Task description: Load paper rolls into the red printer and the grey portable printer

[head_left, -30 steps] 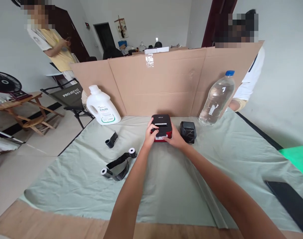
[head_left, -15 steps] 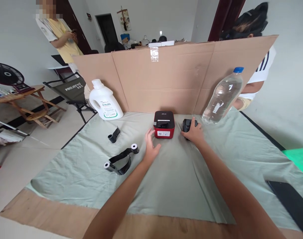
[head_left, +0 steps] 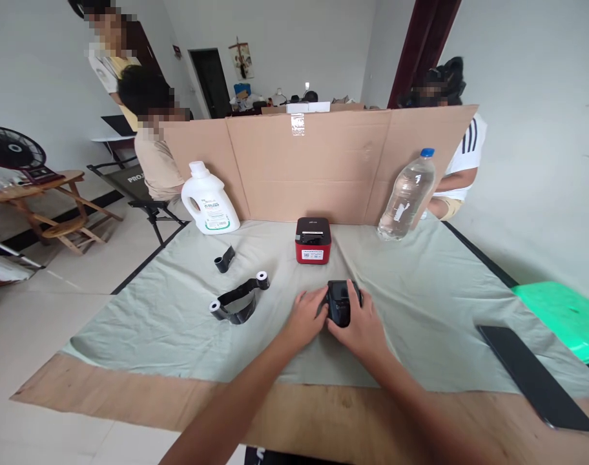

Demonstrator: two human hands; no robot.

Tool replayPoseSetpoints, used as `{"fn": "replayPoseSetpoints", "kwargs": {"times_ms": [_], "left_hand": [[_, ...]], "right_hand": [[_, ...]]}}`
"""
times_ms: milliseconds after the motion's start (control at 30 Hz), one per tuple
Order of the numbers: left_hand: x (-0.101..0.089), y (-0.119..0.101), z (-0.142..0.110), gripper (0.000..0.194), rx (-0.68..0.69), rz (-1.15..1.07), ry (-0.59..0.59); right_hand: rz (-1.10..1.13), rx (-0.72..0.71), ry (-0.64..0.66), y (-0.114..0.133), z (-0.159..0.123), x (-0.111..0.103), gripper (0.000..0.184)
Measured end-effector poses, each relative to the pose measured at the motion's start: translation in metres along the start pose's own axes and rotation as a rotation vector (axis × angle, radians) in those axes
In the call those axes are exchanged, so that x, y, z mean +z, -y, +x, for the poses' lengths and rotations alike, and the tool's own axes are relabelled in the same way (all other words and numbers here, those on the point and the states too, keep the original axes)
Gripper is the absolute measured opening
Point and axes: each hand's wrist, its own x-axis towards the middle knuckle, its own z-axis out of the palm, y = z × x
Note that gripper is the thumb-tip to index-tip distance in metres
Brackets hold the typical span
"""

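At the lower right of the frame lies a flat dark phone or tablet (head_left: 534,376), while just below centre the left hand (head_left: 306,318) and right hand (head_left: 366,323) hold a small black box (head_left: 340,310) between them, fingers closed in on its sides. Left of them lies black ribbon (head_left: 240,315) strung between two rolls; beyond, mid-frame, sits a red-and-black printer (head_left: 314,250), with a white jug (head_left: 212,203) centre left and a clear bottle (head_left: 405,203) centre right before a cardboard screen (head_left: 307,165).

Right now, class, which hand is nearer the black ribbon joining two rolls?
Left. The left hand is right of the black ribbon, at the black device; the right hand is farther right, on that device.
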Motion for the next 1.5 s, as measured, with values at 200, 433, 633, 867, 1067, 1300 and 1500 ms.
{"fn": "replayPoseSetpoints", "kwargs": {"times_ms": [200,433,633,867,1067,1300,1500], "left_hand": [[0.002,0.001,-0.012,0.050,0.026,0.027,0.002],[0.007,0.005,-0.013,0.049,0.049,0.027,-0.038],[0.009,0.009,-0.012,0.044,-0.027,-0.133,-0.085],[0.010,0.011,-0.014,0.049,-0.060,-0.138,-0.059],[0.007,0.013,-0.014,0.051,-0.044,-0.081,-0.058],[0.007,0.007,-0.013,0.055,0.003,0.055,-0.070],[0.020,0.000,-0.018,0.056,0.025,0.297,-0.033]], "right_hand": [[0.018,-0.043,-0.075,0.004,-0.018,0.001,0.099],[0.069,-0.058,-0.079,-0.002,-0.016,0.012,0.105],[0.132,-0.053,-0.037,-0.007,-0.016,0.015,0.114],[0.372,-0.041,0.005,-0.016,-0.003,0.011,0.109],[0.812,0.075,0.086,-0.036,0.013,0.017,0.077],[0.996,0.153,0.092,-0.041,0.016,0.023,0.071],[0.991,0.125,0.085,-0.044,0.012,0.026,0.070]]}}
